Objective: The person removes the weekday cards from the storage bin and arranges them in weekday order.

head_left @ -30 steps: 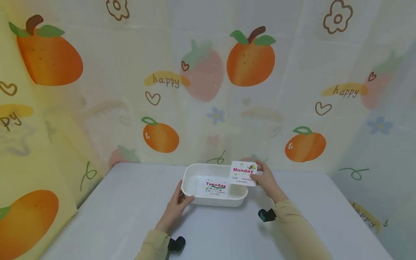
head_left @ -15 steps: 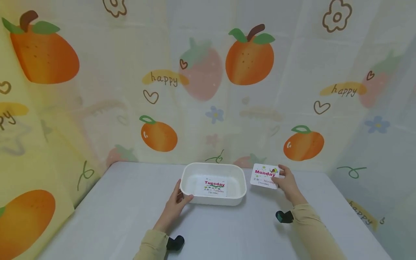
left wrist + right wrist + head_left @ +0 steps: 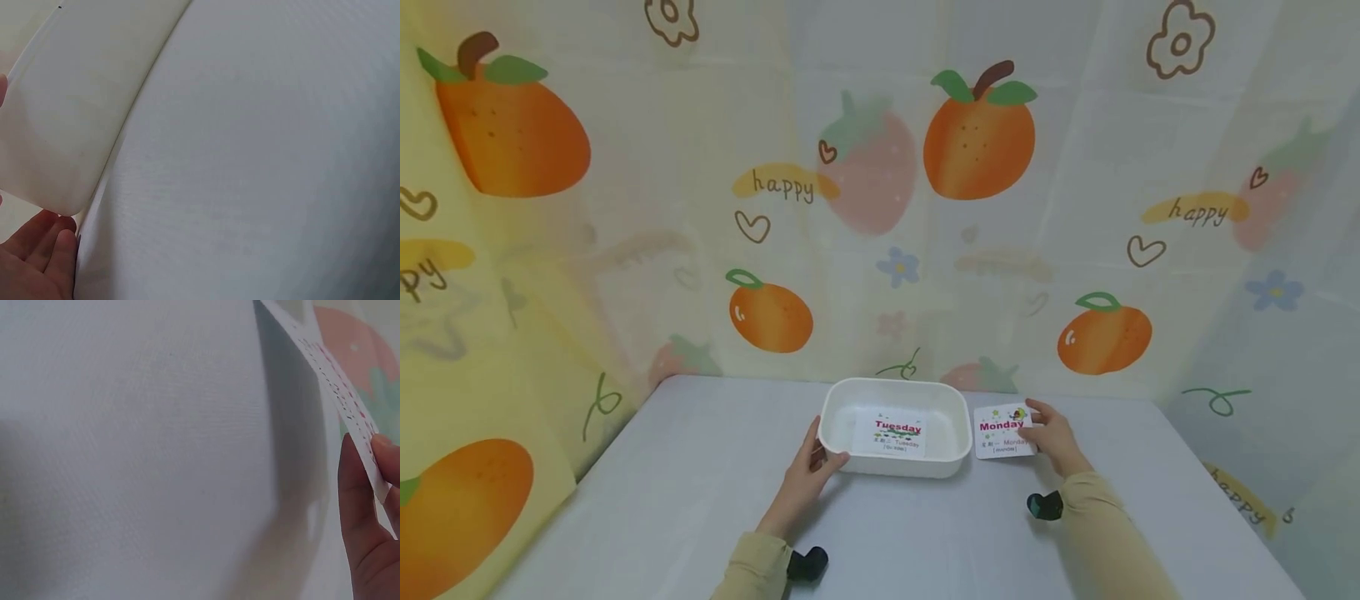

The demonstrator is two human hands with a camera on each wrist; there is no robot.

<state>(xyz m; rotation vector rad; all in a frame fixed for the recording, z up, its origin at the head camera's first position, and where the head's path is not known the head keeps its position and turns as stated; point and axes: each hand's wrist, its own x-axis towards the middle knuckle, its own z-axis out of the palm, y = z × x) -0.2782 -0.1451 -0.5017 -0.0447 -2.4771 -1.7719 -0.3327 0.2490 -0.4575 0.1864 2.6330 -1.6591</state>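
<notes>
Monday card (image 3: 1000, 443) just right of the white box (image 3: 901, 467), toward the far edge of the surface (image 3: 925, 537); looks tilted, partly raised. Right hand (image 3: 1054, 437) — narrow pinch grip on the card's right side. Left hand (image 3: 808, 473) — grip half-curled around the box's left end. For a clean set-down: box steady, card level, fingers slipped out last.

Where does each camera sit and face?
Head: on the head, facing forward and down at white box, Monday card and backdrop; left hand, right hand and sleeves show.
Left wrist: on that wrist, facing white box and tabletop; left hand partly shows.
Right wrist: on that wrist, facing tabletop and Monday card; right hand partly shows.
Head and right wrist share the Monday card.
</notes>
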